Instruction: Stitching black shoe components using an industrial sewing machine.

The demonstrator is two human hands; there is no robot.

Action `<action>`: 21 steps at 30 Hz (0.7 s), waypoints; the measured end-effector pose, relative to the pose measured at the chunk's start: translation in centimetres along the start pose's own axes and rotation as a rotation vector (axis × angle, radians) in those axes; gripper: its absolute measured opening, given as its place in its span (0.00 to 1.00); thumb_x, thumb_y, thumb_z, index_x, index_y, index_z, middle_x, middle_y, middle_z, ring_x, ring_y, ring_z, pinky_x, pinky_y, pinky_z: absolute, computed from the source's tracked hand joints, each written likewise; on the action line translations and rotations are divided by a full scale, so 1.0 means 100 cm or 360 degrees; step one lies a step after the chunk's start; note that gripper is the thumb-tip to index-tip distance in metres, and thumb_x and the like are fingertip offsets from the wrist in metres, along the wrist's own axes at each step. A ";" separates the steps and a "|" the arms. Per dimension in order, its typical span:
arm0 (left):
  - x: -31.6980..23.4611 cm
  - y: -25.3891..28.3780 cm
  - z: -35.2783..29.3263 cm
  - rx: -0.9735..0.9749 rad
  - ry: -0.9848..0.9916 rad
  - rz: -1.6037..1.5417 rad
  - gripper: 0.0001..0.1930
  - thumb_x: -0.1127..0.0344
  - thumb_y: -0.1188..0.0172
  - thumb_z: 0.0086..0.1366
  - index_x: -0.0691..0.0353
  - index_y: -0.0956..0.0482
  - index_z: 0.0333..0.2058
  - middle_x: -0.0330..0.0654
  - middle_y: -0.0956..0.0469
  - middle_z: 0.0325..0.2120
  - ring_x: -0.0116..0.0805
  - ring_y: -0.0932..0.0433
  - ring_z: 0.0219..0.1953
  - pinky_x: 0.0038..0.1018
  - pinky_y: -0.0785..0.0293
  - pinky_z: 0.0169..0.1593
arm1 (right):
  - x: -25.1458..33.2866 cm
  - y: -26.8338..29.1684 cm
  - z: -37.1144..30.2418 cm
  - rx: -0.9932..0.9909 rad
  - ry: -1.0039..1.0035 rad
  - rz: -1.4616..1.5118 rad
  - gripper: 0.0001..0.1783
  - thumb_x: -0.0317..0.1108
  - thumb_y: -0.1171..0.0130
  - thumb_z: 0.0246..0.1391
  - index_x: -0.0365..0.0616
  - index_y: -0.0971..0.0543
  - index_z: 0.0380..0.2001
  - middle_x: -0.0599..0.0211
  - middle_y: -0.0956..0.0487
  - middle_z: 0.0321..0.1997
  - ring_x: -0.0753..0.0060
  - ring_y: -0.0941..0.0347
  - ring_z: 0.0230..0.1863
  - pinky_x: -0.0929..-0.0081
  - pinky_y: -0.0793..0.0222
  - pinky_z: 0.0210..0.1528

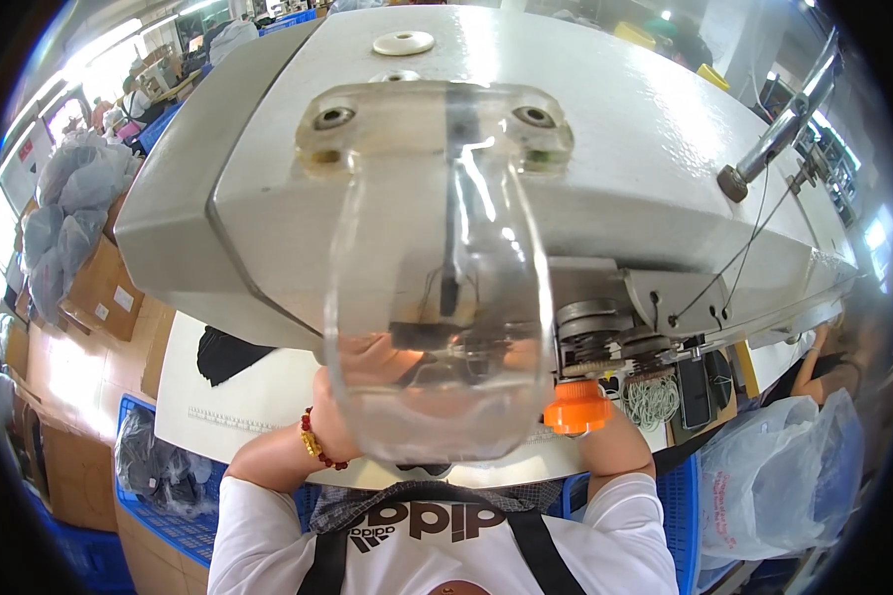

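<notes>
A large pale sewing machine [625, 159] fills the upper middle, with a clear plastic guard [442, 416] hanging over its needle area. Behind this guard lies my left hand [367, 357], blurred by the plastic, close to dark material by the needle. A red and gold bead bracelet [313, 441] circles my left wrist. My right forearm [615, 446] reaches up beside an orange knob [577, 407]; the guard and the machine's thread parts mostly hide my right hand. What either hand holds cannot be made out. Left of the machine, a black fabric piece [226, 355] rests on the white table [184, 382].
A ruler strip [228, 418] runs along the table's left side. To the right lie a bundle of pale cord [653, 402] and a dark phone-like object [695, 392]. Blue crates [169, 501] with plastic bags flank me. Another person's arm [814, 362] shows at far right.
</notes>
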State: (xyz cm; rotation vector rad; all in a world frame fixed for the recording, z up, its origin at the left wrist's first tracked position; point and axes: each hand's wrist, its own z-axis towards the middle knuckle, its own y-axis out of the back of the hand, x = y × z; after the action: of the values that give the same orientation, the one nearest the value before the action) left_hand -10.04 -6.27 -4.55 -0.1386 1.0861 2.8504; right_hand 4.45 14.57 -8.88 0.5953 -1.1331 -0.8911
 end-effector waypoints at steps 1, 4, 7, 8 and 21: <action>0.001 -0.001 -0.002 0.0003 0.0000 0.0004 0.10 0.76 0.35 0.40 0.63 0.20 0.26 0.42 0.26 0.27 0.42 0.25 0.27 0.35 0.31 0.27 | -0.003 0.000 0.001 -0.0016 0.0050 -0.0002 0.16 0.36 0.39 0.47 0.46 0.20 0.41 0.59 0.20 0.42 0.56 0.23 0.42 0.65 0.27 0.43; 0.004 -0.006 -0.011 -0.0076 -0.0076 0.0130 0.09 0.75 0.36 0.40 0.62 0.20 0.26 0.42 0.26 0.27 0.41 0.27 0.25 0.34 0.34 0.24 | -0.002 0.008 0.002 0.0277 -0.0257 0.0036 0.20 0.37 0.40 0.49 0.48 0.22 0.47 0.58 0.22 0.48 0.56 0.24 0.47 0.65 0.28 0.47; 0.001 -0.007 -0.011 -0.0086 -0.0103 0.0123 0.10 0.75 0.36 0.40 0.61 0.21 0.26 0.42 0.26 0.27 0.41 0.28 0.24 0.35 0.36 0.24 | -0.017 0.000 -0.002 0.0219 -0.0054 0.0017 0.21 0.39 0.41 0.51 0.50 0.24 0.50 0.59 0.23 0.50 0.57 0.25 0.48 0.66 0.28 0.49; -0.001 -0.006 -0.010 -0.0081 -0.0077 0.0124 0.10 0.74 0.36 0.40 0.61 0.21 0.26 0.42 0.26 0.27 0.41 0.28 0.24 0.36 0.35 0.25 | -0.016 0.001 -0.002 0.0217 -0.0054 0.0014 0.21 0.39 0.41 0.51 0.50 0.24 0.50 0.59 0.23 0.50 0.57 0.25 0.48 0.66 0.28 0.49; -0.005 -0.002 -0.016 0.0178 0.0058 0.0396 0.09 0.71 0.35 0.41 0.56 0.19 0.26 0.38 0.24 0.28 0.39 0.26 0.25 0.34 0.35 0.26 | 0.011 0.012 0.008 0.0136 -0.0159 -0.0322 0.20 0.46 0.44 0.52 0.54 0.23 0.48 0.63 0.20 0.40 0.57 0.22 0.37 0.62 0.26 0.35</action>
State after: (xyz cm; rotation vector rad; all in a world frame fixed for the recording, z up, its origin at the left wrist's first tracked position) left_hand -9.41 -7.21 -5.83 -0.0505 1.3559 3.0009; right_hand 4.24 14.32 -7.12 0.7522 -1.2201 -1.0592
